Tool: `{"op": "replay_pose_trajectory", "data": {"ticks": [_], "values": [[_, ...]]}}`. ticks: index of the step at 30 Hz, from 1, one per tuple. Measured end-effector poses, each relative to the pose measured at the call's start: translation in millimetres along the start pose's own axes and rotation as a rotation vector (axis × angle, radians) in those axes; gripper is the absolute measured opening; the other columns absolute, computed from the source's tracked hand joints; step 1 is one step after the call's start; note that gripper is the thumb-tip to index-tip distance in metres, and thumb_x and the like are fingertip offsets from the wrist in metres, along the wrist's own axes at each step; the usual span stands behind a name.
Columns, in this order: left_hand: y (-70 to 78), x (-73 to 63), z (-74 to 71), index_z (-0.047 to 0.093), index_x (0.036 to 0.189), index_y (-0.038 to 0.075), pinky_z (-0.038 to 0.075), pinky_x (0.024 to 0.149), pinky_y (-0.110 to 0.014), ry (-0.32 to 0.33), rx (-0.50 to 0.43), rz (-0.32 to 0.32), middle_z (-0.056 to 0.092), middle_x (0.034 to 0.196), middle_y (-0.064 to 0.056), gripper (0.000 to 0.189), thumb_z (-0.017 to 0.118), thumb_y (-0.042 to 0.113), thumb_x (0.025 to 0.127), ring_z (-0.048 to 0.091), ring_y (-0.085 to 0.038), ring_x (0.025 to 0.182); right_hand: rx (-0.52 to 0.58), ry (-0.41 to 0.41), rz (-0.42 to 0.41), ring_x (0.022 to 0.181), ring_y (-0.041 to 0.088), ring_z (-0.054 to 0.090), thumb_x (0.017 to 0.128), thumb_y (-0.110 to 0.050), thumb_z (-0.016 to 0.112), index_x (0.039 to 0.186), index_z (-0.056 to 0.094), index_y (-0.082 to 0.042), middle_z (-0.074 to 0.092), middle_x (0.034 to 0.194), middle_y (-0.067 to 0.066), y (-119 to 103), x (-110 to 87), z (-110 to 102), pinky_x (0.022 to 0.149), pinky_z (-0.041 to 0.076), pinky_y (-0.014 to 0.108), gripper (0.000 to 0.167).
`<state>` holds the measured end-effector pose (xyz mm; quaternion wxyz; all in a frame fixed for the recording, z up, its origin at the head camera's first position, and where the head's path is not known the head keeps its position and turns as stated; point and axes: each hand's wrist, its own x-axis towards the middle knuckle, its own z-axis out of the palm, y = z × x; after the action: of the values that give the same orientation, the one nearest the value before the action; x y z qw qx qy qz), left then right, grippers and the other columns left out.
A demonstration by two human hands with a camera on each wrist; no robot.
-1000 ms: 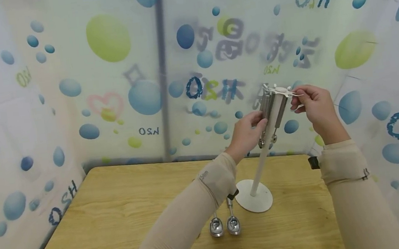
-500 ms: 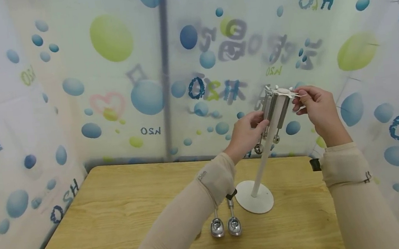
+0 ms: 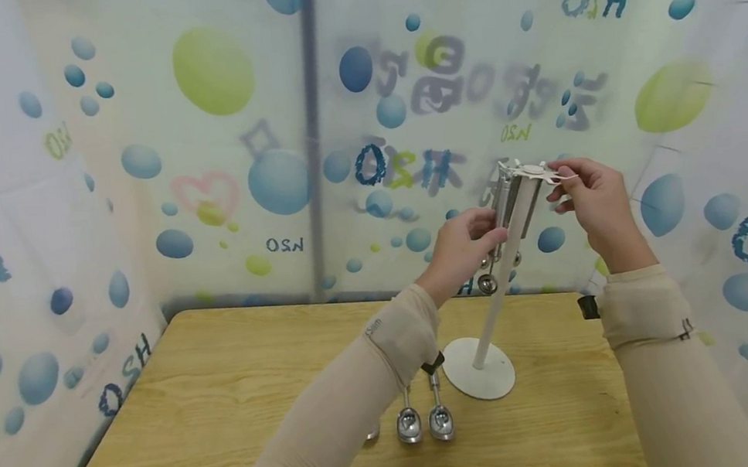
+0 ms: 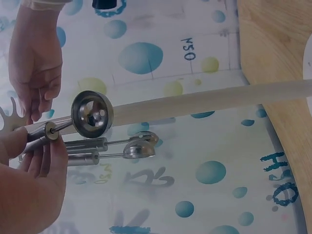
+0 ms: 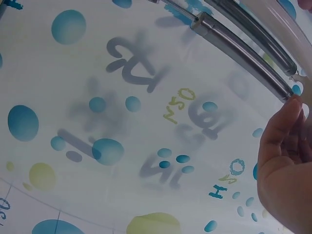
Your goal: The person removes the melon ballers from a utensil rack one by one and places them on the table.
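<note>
White stand (image 3: 498,308) bears metal scoops (image 4: 139,149); left hand (image 3: 459,251) grips scoop handle (image 4: 48,131).

Wall covering (image 3: 231,150): print "H2O" (image 3: 401,170) in blue and green stands several times, letters running from right to left | Same covering: grey handwritten characters (image 3: 446,53), blurred, I cannot read them | Left sleeve (image 3: 346,404): small word, seemingly "Slim" | Right sleeve (image 3: 665,377): dark mark, not readable

Spotted backdrop (image 3: 345,112) behind a wooden table (image 3: 224,384)
</note>
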<state>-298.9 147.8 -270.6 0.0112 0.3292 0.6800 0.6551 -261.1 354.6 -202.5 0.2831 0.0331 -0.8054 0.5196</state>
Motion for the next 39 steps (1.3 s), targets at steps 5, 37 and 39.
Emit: {"op": "replay_pose_trajectory", "data": {"ticks": [5,37,39], "values": [[3.7,0.3,-1.5,0.059,0.14,0.01,0.058,0.087,-0.036,0.008,-0.017,-0.014,0.071,0.121,-0.002,0.042,0.068,0.016,0.099,0.067,-0.007,0.102,-0.002,-0.001,0.024,0.08,0.007,0.062,0.104,-0.03,0.054,0.129,0.063,-0.005,0.059,0.104,0.0,0,0.0,1,0.068,0.055,0.015,0.037],[6.4,4.8,-20.1,0.062,0.137,0.011,0.056,0.084,-0.026,0.019,-0.02,0.003,0.072,0.114,0.0,0.041,0.07,0.014,0.097,0.067,-0.009,0.099,0.011,-0.014,0.002,0.079,0.008,0.062,0.107,-0.024,0.048,0.114,0.066,-0.014,0.06,0.097,-0.002,2,1.1,3,0.068,0.055,0.016,0.022],[5.4,4.6,-21.1,0.062,0.136,0.011,0.056,0.083,-0.026,0.022,-0.013,0.0,0.072,0.114,0.0,0.041,0.07,0.013,0.097,0.066,-0.009,0.099,-0.009,-0.01,0.004,0.079,0.007,0.062,0.107,-0.025,0.048,0.116,0.065,-0.013,0.06,0.098,-0.003,2,1.1,2,0.068,0.055,0.016,0.023]]}}
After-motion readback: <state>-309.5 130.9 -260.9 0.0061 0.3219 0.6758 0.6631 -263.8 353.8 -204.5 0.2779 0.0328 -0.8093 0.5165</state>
